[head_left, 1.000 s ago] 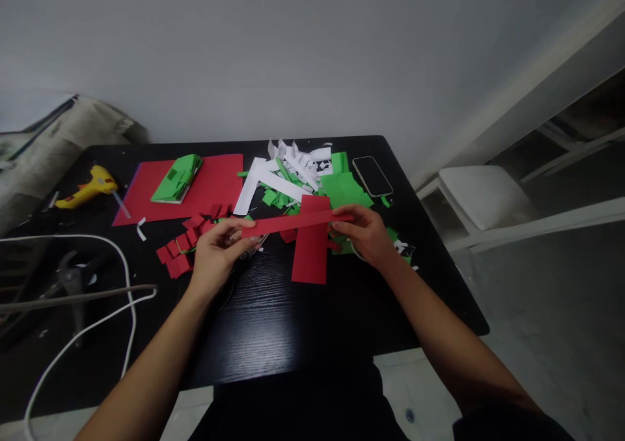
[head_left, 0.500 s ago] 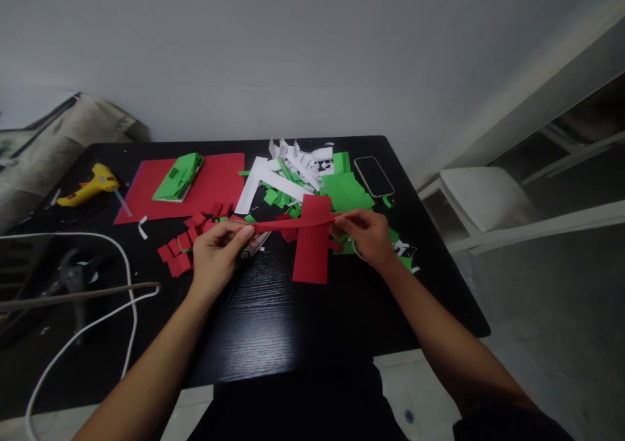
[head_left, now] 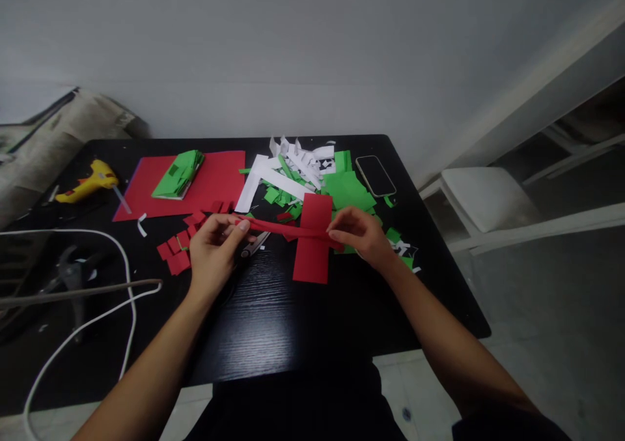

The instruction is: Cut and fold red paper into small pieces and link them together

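A long red paper strip [head_left: 286, 228] is stretched between my two hands above the black table [head_left: 263, 324]. My left hand [head_left: 213, 249] pinches its left end and my right hand [head_left: 358, 234] pinches its right end. The strip is turned nearly edge-on and looks narrow. Under it lies a red paper rectangle [head_left: 312, 252] flat on the table. Scissors [head_left: 254, 245] lie partly hidden beneath my left hand. Small red paper squares [head_left: 178, 245] are scattered just left of my left hand.
A pile of green and white paper scraps [head_left: 303, 174] sits behind the strip, with a phone [head_left: 375, 175] to its right. A large red sheet [head_left: 215, 180] carries folded green paper [head_left: 178, 175]. A yellow glue gun [head_left: 86, 182] and white cable [head_left: 122, 278] lie left. A white chair [head_left: 481, 197] stands right.
The red strip has turned from showing its flat face to nearly edge-on, and its right end has dropped as my right hand moved down and left. My left hand shifted slightly.
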The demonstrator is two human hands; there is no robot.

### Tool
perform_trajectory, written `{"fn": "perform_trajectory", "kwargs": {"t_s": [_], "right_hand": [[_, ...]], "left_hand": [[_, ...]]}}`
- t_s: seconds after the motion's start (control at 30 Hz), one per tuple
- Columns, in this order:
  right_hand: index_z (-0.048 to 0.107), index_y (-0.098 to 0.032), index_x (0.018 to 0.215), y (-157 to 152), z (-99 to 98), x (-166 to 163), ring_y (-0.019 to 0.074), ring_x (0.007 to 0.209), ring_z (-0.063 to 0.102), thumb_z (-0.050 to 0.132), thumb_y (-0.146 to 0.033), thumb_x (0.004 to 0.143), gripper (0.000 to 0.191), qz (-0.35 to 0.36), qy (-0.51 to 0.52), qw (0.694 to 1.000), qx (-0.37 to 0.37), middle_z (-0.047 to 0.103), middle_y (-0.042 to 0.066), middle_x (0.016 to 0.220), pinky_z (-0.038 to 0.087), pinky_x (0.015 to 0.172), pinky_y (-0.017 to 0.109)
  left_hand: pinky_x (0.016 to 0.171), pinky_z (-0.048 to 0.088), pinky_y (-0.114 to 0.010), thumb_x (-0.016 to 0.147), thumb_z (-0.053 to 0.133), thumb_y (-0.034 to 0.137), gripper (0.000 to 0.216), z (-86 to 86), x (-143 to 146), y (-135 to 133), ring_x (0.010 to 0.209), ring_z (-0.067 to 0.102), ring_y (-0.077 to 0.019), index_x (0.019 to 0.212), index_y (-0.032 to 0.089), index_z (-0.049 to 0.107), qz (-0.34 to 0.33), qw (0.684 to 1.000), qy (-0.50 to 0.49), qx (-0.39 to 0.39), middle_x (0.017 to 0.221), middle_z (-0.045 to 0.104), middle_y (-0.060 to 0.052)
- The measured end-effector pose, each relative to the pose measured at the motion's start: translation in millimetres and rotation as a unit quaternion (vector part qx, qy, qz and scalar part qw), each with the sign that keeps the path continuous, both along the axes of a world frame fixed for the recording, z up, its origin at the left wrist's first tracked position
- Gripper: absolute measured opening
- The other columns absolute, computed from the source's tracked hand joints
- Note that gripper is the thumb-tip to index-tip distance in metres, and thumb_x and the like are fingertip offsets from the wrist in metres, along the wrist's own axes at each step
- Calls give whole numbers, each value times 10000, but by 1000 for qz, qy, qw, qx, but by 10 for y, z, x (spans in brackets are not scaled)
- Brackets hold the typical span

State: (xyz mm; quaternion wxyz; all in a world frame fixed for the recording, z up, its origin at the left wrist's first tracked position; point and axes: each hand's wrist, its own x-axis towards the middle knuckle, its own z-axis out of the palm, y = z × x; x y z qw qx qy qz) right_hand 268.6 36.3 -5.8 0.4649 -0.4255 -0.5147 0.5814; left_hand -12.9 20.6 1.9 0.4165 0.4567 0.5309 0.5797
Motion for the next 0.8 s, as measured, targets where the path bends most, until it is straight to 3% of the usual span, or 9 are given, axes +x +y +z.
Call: {"fn": "perform_trajectory", "kwargs": {"t_s": [0.13, 0.2, 0.27, 0.37, 0.5, 0.63, 0.8], "right_hand": [[705, -186, 995, -26, 48, -15, 153, 754, 698, 866, -346, 758, 328, 176, -3, 983, -50, 749, 25, 850, 562, 706, 269], [707, -175, 1042, -57, 59, -92, 169, 770, 711, 839, -401, 787, 366, 228, 5, 971, -71, 758, 50, 901, 579, 728, 300], [719, -169, 1038, -104, 57, -215, 163, 768, 706, 806, -436, 819, 356, 215, 4, 973, -80, 756, 61, 933, 584, 742, 305], [749, -166, 966, -195, 42, -439, 127, 679, 664, 783, -421, 836, 289, 166, -40, 982, -79, 732, 29, 825, 548, 660, 250], [739, -170, 797, -295, 18, -686, 111, 606, 617, 806, -401, 795, 241, 136, -41, 986, -83, 693, -4, 700, 505, 582, 224], [718, -163, 765, -347, -14, -795, 129, 580, 645, 858, -439, 723, 313, 159, -31, 979, -127, 686, -7, 652, 552, 604, 258], [727, -162, 760, -357, -48, -744, 124, 567, 637, 793, -430, 808, 281, 181, -92, 977, -69, 671, -6, 629, 521, 571, 235]], "left_hand": [[603, 560, -222, 777, 840, 363, 285, -20, -21, 5, 594, 708, -126, 882, 195, 634, -57, 997, -51, -25, 738, 715, 22], [615, 562, -222, 799, 830, 340, 270, -36, -25, -7, 594, 703, -122, 916, 196, 634, -107, 991, -65, -37, 734, 709, 24], [634, 563, -221, 805, 831, 314, 284, -49, -18, -22, 605, 703, -120, 974, 198, 634, -150, 985, -75, -48, 724, 697, 33], [649, 563, -220, 780, 856, 299, 355, -56, 16, -42, 617, 698, -118, 1030, 199, 625, -192, 975, -92, -61, 742, 713, 29], [644, 537, -195, 779, 863, 282, 343, -63, 64, -60, 615, 665, -95, 1029, 199, 643, -209, 969, -109, -74, 725, 711, 36], [655, 515, -186, 782, 863, 301, 319, -99, 94, -84, 659, 667, -99, 1025, 193, 687, -206, 965, -126, -100, 782, 751, 9], [644, 508, -204, 805, 842, 316, 263, -126, 149, -137, 654, 668, -118, 1004, 184, 731, -240, 955, -123, -121, 766, 752, -6]]}}
